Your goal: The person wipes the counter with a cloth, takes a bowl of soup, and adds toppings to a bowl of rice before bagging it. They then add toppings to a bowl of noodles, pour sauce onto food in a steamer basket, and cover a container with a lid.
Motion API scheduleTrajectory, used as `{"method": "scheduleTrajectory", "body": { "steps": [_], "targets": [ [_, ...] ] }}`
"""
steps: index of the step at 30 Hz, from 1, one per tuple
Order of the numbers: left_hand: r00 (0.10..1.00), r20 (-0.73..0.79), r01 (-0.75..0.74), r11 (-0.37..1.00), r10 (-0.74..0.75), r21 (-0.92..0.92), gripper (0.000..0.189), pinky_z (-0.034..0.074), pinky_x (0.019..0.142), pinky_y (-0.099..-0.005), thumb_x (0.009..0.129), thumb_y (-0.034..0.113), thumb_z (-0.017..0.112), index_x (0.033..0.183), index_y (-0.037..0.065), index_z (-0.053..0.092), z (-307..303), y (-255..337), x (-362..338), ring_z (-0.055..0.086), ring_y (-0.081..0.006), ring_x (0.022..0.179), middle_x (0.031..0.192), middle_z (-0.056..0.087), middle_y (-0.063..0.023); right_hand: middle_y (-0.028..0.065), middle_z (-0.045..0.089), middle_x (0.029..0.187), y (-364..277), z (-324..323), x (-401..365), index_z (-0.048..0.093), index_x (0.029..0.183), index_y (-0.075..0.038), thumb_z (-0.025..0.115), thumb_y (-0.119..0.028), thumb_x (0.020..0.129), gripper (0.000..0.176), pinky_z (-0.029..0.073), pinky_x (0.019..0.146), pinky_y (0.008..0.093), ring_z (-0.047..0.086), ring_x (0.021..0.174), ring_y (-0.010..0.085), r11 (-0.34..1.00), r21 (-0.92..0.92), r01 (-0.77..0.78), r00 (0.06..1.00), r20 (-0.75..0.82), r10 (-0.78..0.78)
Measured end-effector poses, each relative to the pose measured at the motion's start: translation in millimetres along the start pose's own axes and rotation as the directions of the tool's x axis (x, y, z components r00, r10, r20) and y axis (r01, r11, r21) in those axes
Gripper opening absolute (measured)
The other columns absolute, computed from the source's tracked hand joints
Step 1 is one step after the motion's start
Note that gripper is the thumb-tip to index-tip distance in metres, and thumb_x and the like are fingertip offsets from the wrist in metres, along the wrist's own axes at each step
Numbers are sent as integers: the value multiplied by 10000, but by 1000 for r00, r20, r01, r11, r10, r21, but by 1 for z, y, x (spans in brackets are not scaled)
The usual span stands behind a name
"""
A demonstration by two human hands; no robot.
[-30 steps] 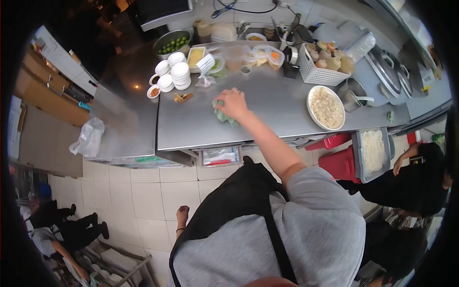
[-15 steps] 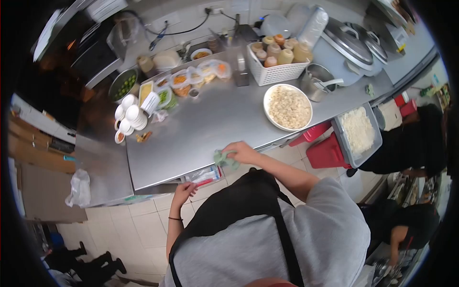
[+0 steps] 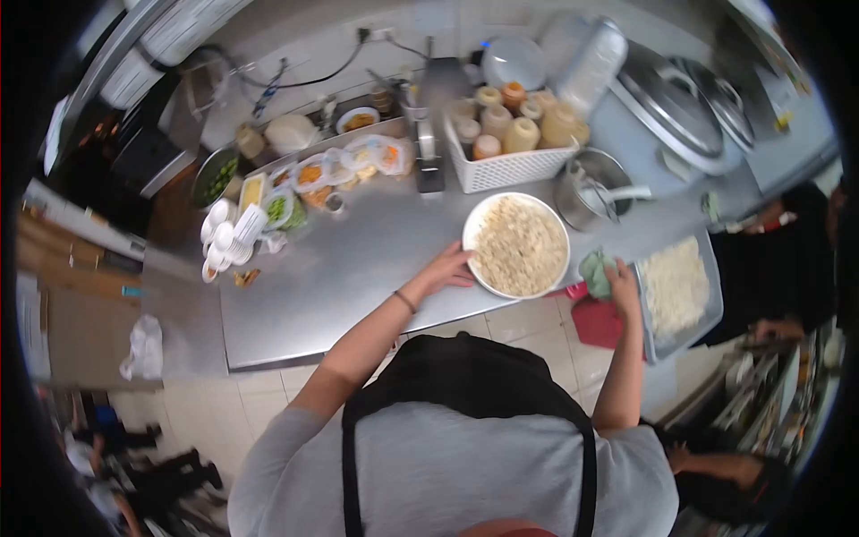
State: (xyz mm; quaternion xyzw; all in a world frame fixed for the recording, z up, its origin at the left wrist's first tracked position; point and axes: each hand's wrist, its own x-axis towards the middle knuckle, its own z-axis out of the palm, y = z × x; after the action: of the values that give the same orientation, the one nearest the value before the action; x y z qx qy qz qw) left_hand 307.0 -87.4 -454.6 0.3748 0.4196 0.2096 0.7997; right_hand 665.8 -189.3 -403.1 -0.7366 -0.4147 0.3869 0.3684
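A white bowl (image 3: 522, 246) filled with a pale, chopped or grainy food stands near the front edge of the steel counter (image 3: 358, 259). My left hand (image 3: 447, 267) touches the left side of this bowl, its fingers stretched out. To the right of the bowl, my right hand (image 3: 623, 286) grips a crumpled green cloth (image 3: 597, 272) at the counter's front edge. Just beyond that hand sits a grey tub (image 3: 712, 300) of white rice-like food.
Behind the bowl are a white basket (image 3: 510, 170) of sauce bottles and a metal pot (image 3: 582, 210) with a white-handled utensil. Bagged ingredients (image 3: 335, 166) and stacked white cups (image 3: 224, 242) line the left. A co-worker's arm (image 3: 725, 467) shows at lower right.
My left hand has come up from the counter's front edge to the bowl. My right hand has moved right with the cloth. The open drawer no longer shows.
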Motion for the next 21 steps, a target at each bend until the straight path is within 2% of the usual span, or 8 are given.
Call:
{"method": "scheduleTrajectory", "body": {
  "steps": [2, 4, 6, 8, 11, 18, 19, 21],
  "targets": [
    [982, -112, -146, 987, 152, 61, 575, 554, 594, -376, 776, 98, 531, 1283, 61, 263, -6, -31, 46, 612, -275, 818, 1096, 512, -171, 150, 529, 1120, 33, 32, 15, 419, 1208, 47, 509, -228, 859, 453, 414, 843, 306, 522, 991, 213, 987, 149, 52, 998, 24, -56],
    [976, -169, -131, 990, 139, 54, 565, 552, 633, -390, 771, 49, 501, 1287, 58, 273, 7, -27, 40, 587, -290, 898, 1136, 491, -179, 82, 518, 1135, 63, 76, 27, 384, 1239, -18, 445, -194, 898, 388, 415, 871, 337, 512, 1013, 184, 627, 765, -146, 989, 131, 70],
    [969, -215, -114, 992, 122, 47, 561, 551, 672, -405, 766, 0, 471, 1292, 55, 283, 13, -19, 29, 562, -306, 978, 1176, 469, -187, 97, 484, 1203, 45, 98, 29, 376, 1250, -27, 384, -229, 917, 389, 397, 919, 361, 482, 1080, 224, 452, 879, -150, 988, 150, 36],
    [988, -151, -61, 993, 45, -102, 579, 547, 687, -411, 741, -7, 470, 1288, 41, 285, 15, -21, 14, 570, -306, 961, 1174, 473, -181, 114, 462, 1237, 36, 107, 46, 385, 1244, -25, 387, -226, 912, 389, 407, 922, 383, 469, 1107, 241, 180, 921, -347, 930, 362, -62],
    [997, -48, -62, 975, 53, -212, 623, 544, 703, -418, 707, -9, 476, 1293, 27, 267, 5, -14, -24, 559, -306, 984, 1180, 468, -175, 131, 493, 1204, 12, 151, 51, 440, 1204, -22, 414, -218, 896, 366, 438, 893, 393, 498, 1079, 250, 181, 891, -417, 857, 451, -249],
    [925, -282, -351, 857, 254, -378, 656, 537, 741, -416, 681, 0, 470, 1295, 16, 241, -68, -26, -135, 533, -309, 1024, 1179, 459, -177, 137, 541, 1138, -65, 268, -15, 492, 1154, -17, 421, -222, 885, 345, 468, 853, 389, 544, 1016, 250, 226, 591, -775, 574, 807, -142],
    [901, -365, -370, 856, 235, -362, 663, 537, 742, -419, 668, -11, 466, 1293, 14, 246, -83, -27, -154, 535, -311, 1020, 1173, 462, -180, 126, 573, 1084, -73, 278, -19, 518, 1121, -15, 435, -229, 879, 333, 474, 849, 369, 574, 957, 239, 309, 546, -779, 578, 816, 13],
    [869, -444, -391, 854, 219, -343, 671, 537, 743, -421, 655, -23, 463, 1291, 13, 252, -112, -33, -188, 537, -314, 1016, 1168, 466, -183, 115, 581, 1071, -63, 298, -2, 515, 1124, -12, 446, -196, 872, 320, 485, 809, 353, 581, 934, 224, 471, 481, -739, 526, 849, -42]
  ]
}}
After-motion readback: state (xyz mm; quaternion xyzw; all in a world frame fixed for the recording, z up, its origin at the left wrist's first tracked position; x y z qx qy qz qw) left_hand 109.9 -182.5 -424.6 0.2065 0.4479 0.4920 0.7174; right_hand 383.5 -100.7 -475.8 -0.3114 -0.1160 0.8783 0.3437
